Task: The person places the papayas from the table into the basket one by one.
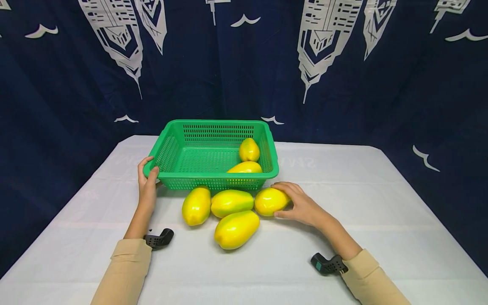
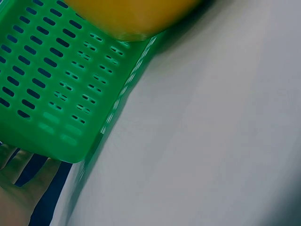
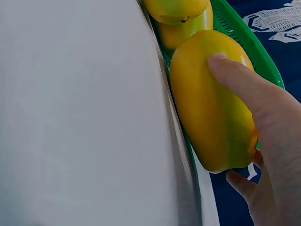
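Note:
A green plastic basket stands at the back of the table with two yellow papayas inside, one a rounded papaya at its right. My left hand grips the basket's front left corner, thumb over the rim; the left wrist view shows its fingers against the basket wall. With fingers and thumb around it, my right hand holds a papaya on the table in front of the basket. The right wrist view shows the thumb lying across this papaya.
Beside the held fruit lie a papaya touching the row, another papaya to its left, and a papaya nearer me. A white cloth covers the table. Behind it hangs a dark blue curtain with white prints.

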A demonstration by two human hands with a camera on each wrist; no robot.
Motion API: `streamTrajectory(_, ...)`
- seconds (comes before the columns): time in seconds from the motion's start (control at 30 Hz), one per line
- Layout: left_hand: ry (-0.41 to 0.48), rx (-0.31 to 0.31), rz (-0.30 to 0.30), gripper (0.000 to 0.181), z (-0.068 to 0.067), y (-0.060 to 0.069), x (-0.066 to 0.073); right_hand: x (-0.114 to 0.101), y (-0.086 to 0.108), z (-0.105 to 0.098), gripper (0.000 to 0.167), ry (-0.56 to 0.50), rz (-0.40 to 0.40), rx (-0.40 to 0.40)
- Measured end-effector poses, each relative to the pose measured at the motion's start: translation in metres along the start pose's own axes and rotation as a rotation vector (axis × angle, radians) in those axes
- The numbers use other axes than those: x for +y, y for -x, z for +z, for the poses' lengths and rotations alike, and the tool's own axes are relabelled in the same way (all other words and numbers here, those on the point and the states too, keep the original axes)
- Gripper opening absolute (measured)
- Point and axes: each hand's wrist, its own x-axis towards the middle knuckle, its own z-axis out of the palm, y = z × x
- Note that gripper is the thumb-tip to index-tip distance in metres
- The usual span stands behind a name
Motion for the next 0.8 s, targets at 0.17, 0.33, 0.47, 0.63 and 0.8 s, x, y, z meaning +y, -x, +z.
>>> streamTrajectory(0.17,0.004,0.0,0.007,0.04,-0.0005,-0.0002,0.0,-0.0021,0.0002,-0.002,0.075,-0.002,-0.002,-0.029)
streamTrajectory(0.33,-0.005,0.005,0.001,0.039,-0.0014,0.0002,-0.0007,-0.0031,0.0009,-0.0027,0.074,0.0,0.001,-0.034)
streamTrajectory(0.47,-0.013,0.007,-0.002,0.039,-0.0013,0.0003,-0.0012,-0.0031,0.0016,-0.0025,0.071,-0.021,0.016,-0.034)
streamTrajectory(0.63,0.005,0.008,-0.004,0.038,-0.0004,-0.0007,-0.0009,-0.0036,0.0021,-0.003,0.069,-0.039,0.022,-0.029)
streamTrajectory(0.8,0.001,0.008,-0.006,0.038,0.0001,-0.0015,-0.0004,-0.0042,0.0019,-0.0039,0.069,-0.036,0.02,-0.033)
